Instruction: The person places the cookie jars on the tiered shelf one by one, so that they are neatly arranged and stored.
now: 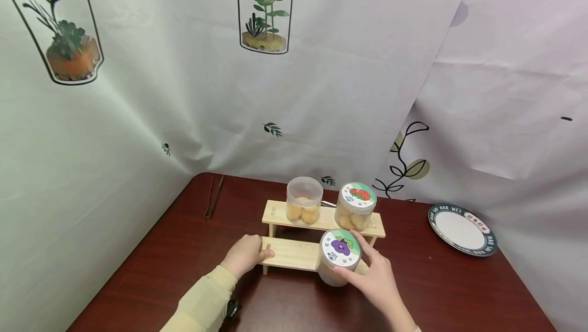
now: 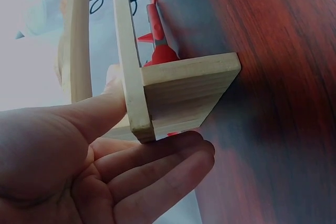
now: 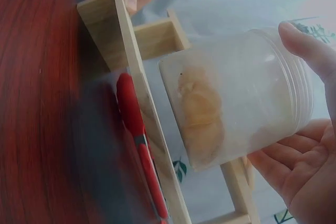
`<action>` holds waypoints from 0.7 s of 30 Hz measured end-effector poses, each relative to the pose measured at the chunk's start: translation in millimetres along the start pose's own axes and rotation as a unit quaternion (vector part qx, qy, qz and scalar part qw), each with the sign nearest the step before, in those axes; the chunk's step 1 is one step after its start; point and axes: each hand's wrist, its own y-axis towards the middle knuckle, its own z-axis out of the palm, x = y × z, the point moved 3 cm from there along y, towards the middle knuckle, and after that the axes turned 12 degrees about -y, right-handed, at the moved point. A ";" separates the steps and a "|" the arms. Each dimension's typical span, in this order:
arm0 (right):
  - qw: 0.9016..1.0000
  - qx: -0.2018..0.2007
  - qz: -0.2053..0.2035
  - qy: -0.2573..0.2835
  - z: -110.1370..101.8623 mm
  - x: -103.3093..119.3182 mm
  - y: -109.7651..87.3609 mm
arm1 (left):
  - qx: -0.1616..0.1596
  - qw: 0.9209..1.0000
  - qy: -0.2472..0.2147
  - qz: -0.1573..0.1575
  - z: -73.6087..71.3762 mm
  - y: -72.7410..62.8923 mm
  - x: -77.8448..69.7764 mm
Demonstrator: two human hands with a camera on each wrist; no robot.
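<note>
My right hand (image 1: pixel 376 276) grips a clear jar (image 3: pixel 236 98) around its lid end, thumb on one side and fingers on the other. Its lid (image 1: pixel 341 248) bears a purple vegetable picture, and tan pieces lie in the bottom. In the right wrist view, a gap shows between the jar's base and the front board of the two-step wooden rack (image 1: pixel 294 254). At the rack's left end, my left hand (image 1: pixel 245 255) holds the lower step, thumb over the board and fingers beneath.
On the upper step stand a lidless jar (image 1: pixel 304 200) with yellow pieces and a jar with a tomato-picture lid (image 1: pixel 356 204). Red-handled tongs (image 3: pixel 139 135) lie under the rack. Metal tongs (image 1: pixel 213 198) lie back left, and a green-rimmed plate (image 1: pixel 461 229) sits right.
</note>
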 end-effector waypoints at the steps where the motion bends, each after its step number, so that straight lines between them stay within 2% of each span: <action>1: 1.000 -0.001 -0.005 0.000 1.5 0.8 0.7 | 0.000 1.000 0.000 0.000 0.0 -0.1 -0.2; 8: 0.999 -0.002 -0.037 0.017 12.4 10.7 8.6 | -0.008 1.000 -0.002 0.005 -0.1 0.2 -0.4; 13: 0.998 0.017 -0.040 0.045 20.4 19.5 13.0 | -0.012 1.000 -0.001 0.010 0.5 0.9 0.8; 21: 0.998 0.031 -0.040 0.047 33.5 26.2 17.7 | -0.014 1.000 -0.001 0.012 1.9 -0.2 1.7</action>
